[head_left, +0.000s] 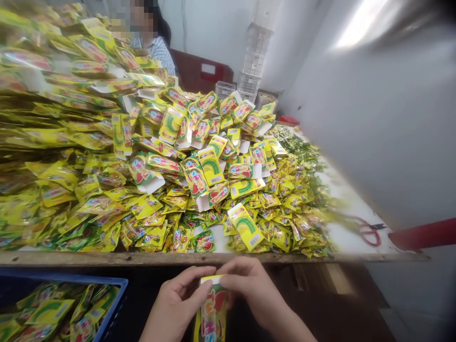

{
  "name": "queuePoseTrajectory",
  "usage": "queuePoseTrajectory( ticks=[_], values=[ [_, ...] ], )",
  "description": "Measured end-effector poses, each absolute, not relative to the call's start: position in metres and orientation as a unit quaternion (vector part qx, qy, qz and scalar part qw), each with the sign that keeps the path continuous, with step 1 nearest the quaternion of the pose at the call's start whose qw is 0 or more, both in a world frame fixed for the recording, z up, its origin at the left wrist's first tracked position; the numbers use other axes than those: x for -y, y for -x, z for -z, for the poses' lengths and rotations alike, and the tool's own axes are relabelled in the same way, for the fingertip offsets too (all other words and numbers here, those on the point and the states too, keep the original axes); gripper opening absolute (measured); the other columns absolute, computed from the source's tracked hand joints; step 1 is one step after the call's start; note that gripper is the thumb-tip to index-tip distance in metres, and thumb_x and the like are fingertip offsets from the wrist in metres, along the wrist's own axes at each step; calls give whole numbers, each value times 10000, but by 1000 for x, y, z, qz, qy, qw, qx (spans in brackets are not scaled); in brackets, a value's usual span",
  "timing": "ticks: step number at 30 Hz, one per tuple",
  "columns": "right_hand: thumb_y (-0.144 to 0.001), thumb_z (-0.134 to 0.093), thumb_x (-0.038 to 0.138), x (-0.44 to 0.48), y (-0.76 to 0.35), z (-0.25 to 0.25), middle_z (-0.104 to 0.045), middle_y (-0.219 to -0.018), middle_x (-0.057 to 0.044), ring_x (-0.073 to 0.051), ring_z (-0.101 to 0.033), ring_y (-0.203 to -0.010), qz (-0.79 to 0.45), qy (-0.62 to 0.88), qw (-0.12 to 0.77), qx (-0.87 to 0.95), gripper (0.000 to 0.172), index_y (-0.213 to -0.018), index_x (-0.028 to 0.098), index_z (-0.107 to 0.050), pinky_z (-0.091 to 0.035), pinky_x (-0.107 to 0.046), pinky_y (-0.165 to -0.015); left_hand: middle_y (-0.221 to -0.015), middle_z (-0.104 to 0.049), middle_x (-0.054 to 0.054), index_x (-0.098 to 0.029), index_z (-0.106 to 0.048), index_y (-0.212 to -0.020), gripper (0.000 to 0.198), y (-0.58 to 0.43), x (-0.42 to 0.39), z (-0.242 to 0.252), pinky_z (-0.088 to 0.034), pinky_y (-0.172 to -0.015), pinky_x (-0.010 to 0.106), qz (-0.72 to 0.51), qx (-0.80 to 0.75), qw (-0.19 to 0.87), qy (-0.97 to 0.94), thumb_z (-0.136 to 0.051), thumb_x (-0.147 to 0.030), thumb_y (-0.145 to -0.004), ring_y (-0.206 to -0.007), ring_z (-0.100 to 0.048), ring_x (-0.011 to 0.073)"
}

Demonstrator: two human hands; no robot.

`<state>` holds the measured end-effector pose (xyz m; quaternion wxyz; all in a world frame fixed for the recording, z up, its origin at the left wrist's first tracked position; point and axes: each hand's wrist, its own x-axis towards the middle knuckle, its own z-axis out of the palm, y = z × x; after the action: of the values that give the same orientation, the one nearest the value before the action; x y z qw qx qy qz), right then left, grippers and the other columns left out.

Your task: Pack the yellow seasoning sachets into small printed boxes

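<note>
Between my two hands, in front of the table's edge, is a small yellow and green candy box [213,313] with colourful lettering and a red fruit picture. My left hand [181,297] grips its left side, thumb on the top front. On the right, my right hand [249,287] has its thumb at the white strip near the box's top end. The fingers behind the box are partly hidden. Beyond them on the table lie a heap of similar cardboard boxes [210,166], several with white flaps open, and many small shiny candy packets [178,237].
A blue crate [123,285] with yellow packets stands at the lower left. Red-handled scissors [370,232] lie at the table's right, near a red pole [423,235]. Behind the heap sits a person in a striped sleeve [162,52]; white baskets [251,71] are stacked at the back.
</note>
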<state>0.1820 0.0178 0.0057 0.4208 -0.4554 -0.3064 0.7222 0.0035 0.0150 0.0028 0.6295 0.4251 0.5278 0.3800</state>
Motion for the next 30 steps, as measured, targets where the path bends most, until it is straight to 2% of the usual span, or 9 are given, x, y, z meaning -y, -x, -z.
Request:
queuePoseTrajectory(
  ticks=[4, 10, 16, 21, 26, 30],
  values=[
    [-608, -861, 353, -11, -183, -3, -685, -625, -52, -110, -562, -432, -706, 476, 429, 303, 308, -737, 99, -743, -497, -242, -443, -885, -746, 65, -223, -808, -920, 234, -2, -15, -4, -540, -732, 251, -378, -503, 610, -482, -737, -368, -751, -842, -686, 244],
    [-598, -862, 379, -11, -182, -8, -655, -554, -36, -120, -560, -388, -700, 481, 418, 324, 338, -703, 92, -716, -479, -236, -396, -889, -742, 64, -245, -797, -994, 268, 3, -16, -10, -522, -745, 252, -339, -502, 608, -513, -687, -396, -802, -864, -667, 248],
    [-602, -851, 367, -15, -183, -9, -632, -505, -22, -118, -545, -352, -696, 500, 394, 333, 328, -657, 91, -681, -434, -210, -345, -797, -743, 66, -212, -817, -900, 254, 0, -17, -13, -513, -697, 269, -306, -522, 634, -482, -733, -395, -745, -782, -659, 243],
    [-635, -842, 396, -5, -186, -5, -685, -629, -51, -112, -592, -458, -712, 464, 388, 357, 366, -780, 88, -708, -498, -225, -456, -819, -765, 66, -203, -797, -918, 301, 1, -8, -5, -523, -711, 275, -344, -513, 677, -401, -785, -399, -690, -779, -681, 237],
    [-592, -870, 351, 1, -180, -11, -648, -555, -26, -104, -545, -428, -694, 500, 394, 336, 325, -660, 111, -661, -464, -216, -419, -739, -761, 68, -164, -786, -797, 268, 2, -2, -11, -514, -652, 261, -344, -505, 692, -384, -808, -392, -659, -695, -674, 223],
    [-635, -836, 305, 4, -178, -20, -632, -613, -13, -119, -557, -510, -633, 523, 405, 403, 236, -639, 136, -671, -450, -222, -468, -796, -777, 72, -186, -796, -856, 274, 4, -2, -17, -527, -710, 283, -324, -503, 709, -372, -807, -382, -665, -762, -688, 244]
  ],
)
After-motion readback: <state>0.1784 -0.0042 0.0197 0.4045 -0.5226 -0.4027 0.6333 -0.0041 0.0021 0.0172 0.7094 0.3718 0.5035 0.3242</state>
